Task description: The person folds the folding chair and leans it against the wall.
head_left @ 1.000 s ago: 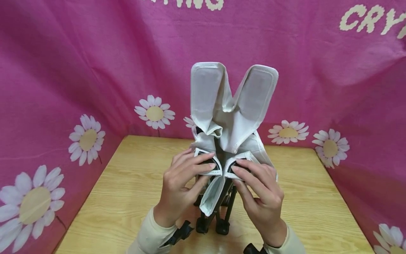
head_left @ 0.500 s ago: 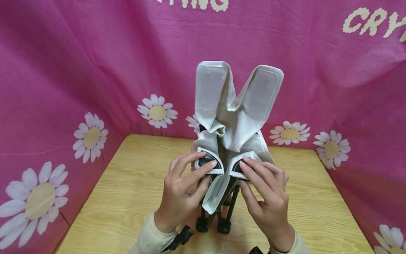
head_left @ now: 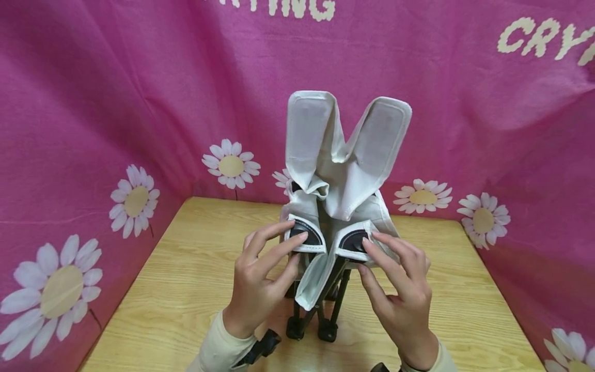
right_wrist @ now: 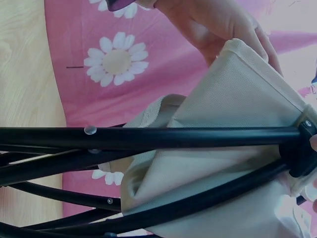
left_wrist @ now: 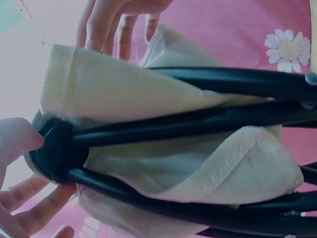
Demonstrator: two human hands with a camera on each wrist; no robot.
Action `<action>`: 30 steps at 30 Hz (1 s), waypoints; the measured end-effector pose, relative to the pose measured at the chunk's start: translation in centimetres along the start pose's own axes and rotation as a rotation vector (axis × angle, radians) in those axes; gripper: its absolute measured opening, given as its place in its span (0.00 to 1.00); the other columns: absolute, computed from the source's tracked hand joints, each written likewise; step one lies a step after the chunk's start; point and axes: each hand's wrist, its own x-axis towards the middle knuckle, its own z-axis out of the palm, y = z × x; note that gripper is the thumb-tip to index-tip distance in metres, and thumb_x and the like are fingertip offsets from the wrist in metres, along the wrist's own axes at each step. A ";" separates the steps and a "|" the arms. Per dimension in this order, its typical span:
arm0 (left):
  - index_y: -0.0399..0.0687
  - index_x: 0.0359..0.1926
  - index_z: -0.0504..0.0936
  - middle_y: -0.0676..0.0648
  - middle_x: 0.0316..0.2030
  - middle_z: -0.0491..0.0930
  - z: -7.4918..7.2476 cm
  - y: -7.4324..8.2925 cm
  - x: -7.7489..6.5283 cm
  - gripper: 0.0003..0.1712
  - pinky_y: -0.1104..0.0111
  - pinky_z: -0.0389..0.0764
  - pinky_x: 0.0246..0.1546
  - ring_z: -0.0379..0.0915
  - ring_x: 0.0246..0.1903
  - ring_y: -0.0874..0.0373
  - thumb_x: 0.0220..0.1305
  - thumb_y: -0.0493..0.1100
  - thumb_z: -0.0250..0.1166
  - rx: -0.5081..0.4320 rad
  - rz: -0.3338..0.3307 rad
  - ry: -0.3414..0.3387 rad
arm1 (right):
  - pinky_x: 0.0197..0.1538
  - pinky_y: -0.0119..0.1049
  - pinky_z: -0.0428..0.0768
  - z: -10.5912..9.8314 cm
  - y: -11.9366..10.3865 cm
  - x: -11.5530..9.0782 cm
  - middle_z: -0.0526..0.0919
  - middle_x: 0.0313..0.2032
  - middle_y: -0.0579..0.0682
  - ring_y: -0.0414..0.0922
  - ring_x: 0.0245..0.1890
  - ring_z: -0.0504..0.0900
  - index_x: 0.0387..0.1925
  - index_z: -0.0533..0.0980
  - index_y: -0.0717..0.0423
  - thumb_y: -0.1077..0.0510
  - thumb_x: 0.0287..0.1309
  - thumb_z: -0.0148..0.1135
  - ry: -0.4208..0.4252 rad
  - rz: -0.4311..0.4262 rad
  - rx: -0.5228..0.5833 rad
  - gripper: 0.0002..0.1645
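Note:
A small folding chair [head_left: 346,175] with white fabric and a black frame [head_left: 325,320] stands folded on the wooden table [head_left: 186,268]. Its two back flaps stick up. My left hand [head_left: 290,250] pinches the left front corner, fingers on top of the black-lined pocket [head_left: 307,235] and thumb beneath. My right hand [head_left: 367,256] holds the right front corner [head_left: 354,240] the same way. In the left wrist view my thumb [left_wrist: 17,139] presses a black hub [left_wrist: 54,148] where the tubes meet. The right wrist view shows black tubes [right_wrist: 148,136] crossing white fabric [right_wrist: 237,99].
Pink cloth with white daisies [head_left: 116,103] walls the table on the left, back and right. Bare wood lies to either side of the chair. A black wrist mount [head_left: 262,346] sits under my left sleeve.
Both hands have slid slightly outward and the two front corners have drawn a little apart. The chair stands in the same spot.

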 end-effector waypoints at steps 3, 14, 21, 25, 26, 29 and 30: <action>0.44 0.47 0.86 0.39 0.49 0.80 -0.3 -0.2 0.0 0.19 0.60 0.71 0.48 0.77 0.47 0.48 0.52 0.30 0.66 0.000 0.002 0.015 | 0.52 0.37 0.61 -0.4 0.1 0.0 0.82 0.44 0.63 0.55 0.47 0.75 0.42 0.84 0.64 0.52 0.59 0.66 -0.002 0.025 -0.004 0.18; 0.42 0.46 0.85 0.40 0.45 0.81 -1.4 -1.1 -0.6 0.18 0.69 0.75 0.49 0.78 0.44 0.49 0.53 0.30 0.66 0.011 -0.058 0.041 | 0.54 0.36 0.65 -1.3 0.6 -0.8 0.83 0.41 0.62 0.55 0.46 0.75 0.40 0.84 0.64 0.53 0.57 0.68 0.020 0.091 -0.034 0.17; 0.42 0.44 0.86 0.41 0.43 0.81 -1.5 -1.7 -2.0 0.15 0.71 0.76 0.48 0.79 0.43 0.49 0.53 0.32 0.65 0.038 -0.097 0.046 | 0.54 0.34 0.65 -2.0 1.2 -2.1 0.83 0.41 0.61 0.53 0.45 0.75 0.38 0.85 0.63 0.52 0.57 0.67 -0.011 0.132 -0.058 0.16; 0.42 0.42 0.86 0.41 0.43 0.81 -1.4 -2.0 -2.9 0.15 0.70 0.75 0.49 0.79 0.43 0.48 0.50 0.31 0.67 0.037 -0.107 0.021 | 0.54 0.33 0.65 -2.2 1.2 -2.9 0.83 0.40 0.60 0.53 0.46 0.75 0.35 0.85 0.62 0.53 0.57 0.68 -0.013 0.134 -0.065 0.14; 0.42 0.42 0.86 0.42 0.43 0.81 -1.4 -2.1 -3.1 0.15 0.69 0.75 0.49 0.79 0.43 0.48 0.50 0.31 0.68 0.036 -0.114 0.010 | 0.55 0.33 0.65 -2.2 1.2 -3.0 0.83 0.40 0.60 0.53 0.46 0.75 0.35 0.85 0.62 0.54 0.56 0.68 -0.008 0.132 -0.062 0.13; 0.44 0.43 0.86 0.44 0.44 0.81 -1.4 -2.2 -3.8 0.17 0.68 0.75 0.49 0.78 0.44 0.50 0.50 0.30 0.68 0.037 -0.141 -0.027 | 0.56 0.35 0.66 -2.3 1.0 -3.3 0.83 0.41 0.61 0.54 0.47 0.75 0.33 0.85 0.62 0.56 0.56 0.68 0.010 0.120 -0.053 0.11; 0.44 0.44 0.86 0.44 0.44 0.81 -1.4 -2.2 -4.0 0.17 0.68 0.75 0.49 0.78 0.44 0.50 0.50 0.29 0.69 0.036 -0.153 -0.042 | 0.56 0.35 0.66 -2.3 0.8 -3.3 0.83 0.40 0.61 0.55 0.47 0.76 0.32 0.85 0.63 0.57 0.56 0.68 0.021 0.113 -0.046 0.11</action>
